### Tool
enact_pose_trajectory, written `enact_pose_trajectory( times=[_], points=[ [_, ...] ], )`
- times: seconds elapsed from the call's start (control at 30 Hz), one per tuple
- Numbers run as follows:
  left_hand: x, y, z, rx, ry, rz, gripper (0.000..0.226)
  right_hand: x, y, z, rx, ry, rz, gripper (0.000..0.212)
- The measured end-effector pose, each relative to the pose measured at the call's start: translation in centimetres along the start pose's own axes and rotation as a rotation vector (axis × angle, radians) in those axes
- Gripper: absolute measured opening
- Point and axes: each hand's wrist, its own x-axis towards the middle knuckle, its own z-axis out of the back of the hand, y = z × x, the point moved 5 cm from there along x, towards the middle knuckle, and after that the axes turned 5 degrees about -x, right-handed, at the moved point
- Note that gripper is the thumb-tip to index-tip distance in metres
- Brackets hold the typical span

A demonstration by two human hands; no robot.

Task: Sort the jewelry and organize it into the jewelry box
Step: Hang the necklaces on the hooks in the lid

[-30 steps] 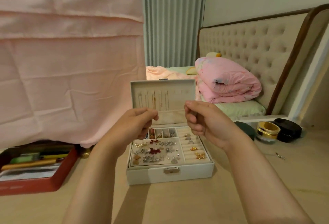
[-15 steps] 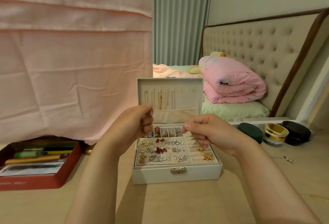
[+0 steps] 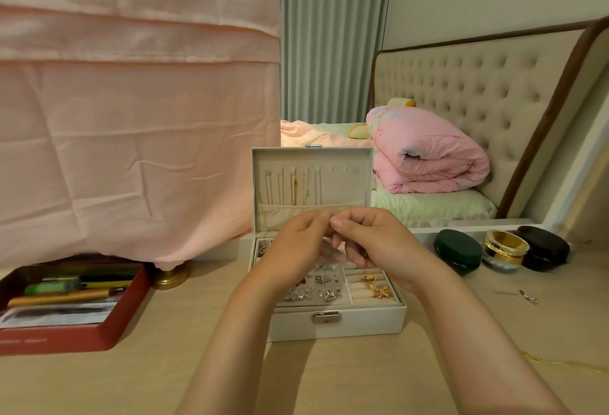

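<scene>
Fingertips (image 3: 336, 221) of both my hands meet at mid-frame, pinched together over the open box; whatever small piece they grip is too fine for me to make out, so I cannot name it.

Going from the left of the frame: a red rectangular tray (image 3: 125, 322) of pens and papers sits at lower left, no part of my job as far as I can judge. My left hand (image 3: 296, 249) comes next, fingers curled in toward the pinch, hiding the left part of the tray below it. Behind it stands the white leatherette jewelry box (image 3: 336, 324), lid upright at centre frame, with thin chain necklaces (image 3: 295, 185) already hung on the lid hooks; several hooks to their right look bare. In the flat grey compartment lie many small silver earrings and studs (image 3: 324, 292), set out in rows, and the ring rolls to the right hold a gold bow-shaped brooch (image 3: 380, 292). My right hand (image 3: 372, 243) closes the pinch from that side.

Further right, on the beige tabletop (image 3: 329, 378), a thin loose chain with a small silver clasp (image 3: 529, 297) lies well apart from the box.

I judge the sorting mostly done: the box is well filled, one piece is in my fingers, and that stray chain is left.
</scene>
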Motion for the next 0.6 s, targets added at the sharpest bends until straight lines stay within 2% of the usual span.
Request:
enact_pose_trajectory(
  times=[0.07, 0.13, 0.3, 0.43, 0.6],
  points=[
    [-0.3, 0.3, 0.4, -0.038, 0.056, 0.089, 0.035, 0.2, -0.2, 0.1, 0.025, -0.018, -0.004, 0.021],
    [-0.4, 0.5, 1.4, 0.067, 0.091, 0.153, 0.036, 0.5, -0.6, 0.4, -0.005, -0.043, -0.021, 0.017],
    [1.7, -0.8, 3.4, 0.325, 0.090, 0.108, 0.023, 2.1, -0.7, 2.2, -0.277, -0.041, -0.002, 0.012],
    [4.9, -2.3, 3.6, 0.339, 0.000, 0.022, 0.019, 3.9, -0.4, 4.0, -0.275, -0.078, -0.026, 0.011],
    [8.8, -2.5, 3.7, 0.385, -0.180, -0.103, 0.027, 6.9, -0.2, 5.8, -0.166, -0.258, -0.066, 0.009]
  ],
)
